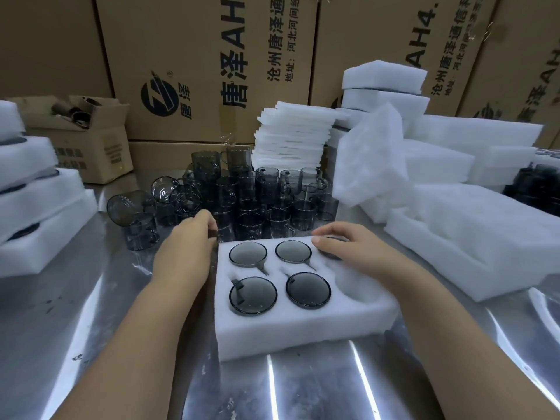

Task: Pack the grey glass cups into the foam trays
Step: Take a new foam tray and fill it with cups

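Nearest to me lay the scuffed, shiny steel table (303,389), with both bare forearms reaching out over it. Tall brown printed cardboard cartons (212,71) walled off the far side. Thick white foam blocks (454,231) were piled at the right, and stacked white foam trays holding dark glass (36,207) sat at the left.

At the centre I saw the white six-pocket foam tray (303,328). Just behind it stood a crowd of loose grey glass cups with handles (266,192), some stacked, a few tipped on their sides.

The right hand (348,247) lay palm down over the tray's far right pocket. Its fingers were only gently bent and rested on top of the grey glass cup (331,254) seated there, not wrapped round it. The left hand (188,244) sat at the tray's far left corner with its fingers curled. Their tips were hidden, so I could not tell whether they gripped the foam edge, a cup behind it, or nothing.

Four more round grey cups (253,295) filled the left and middle pockets. The near right pocket (354,287) showed only bare foam.
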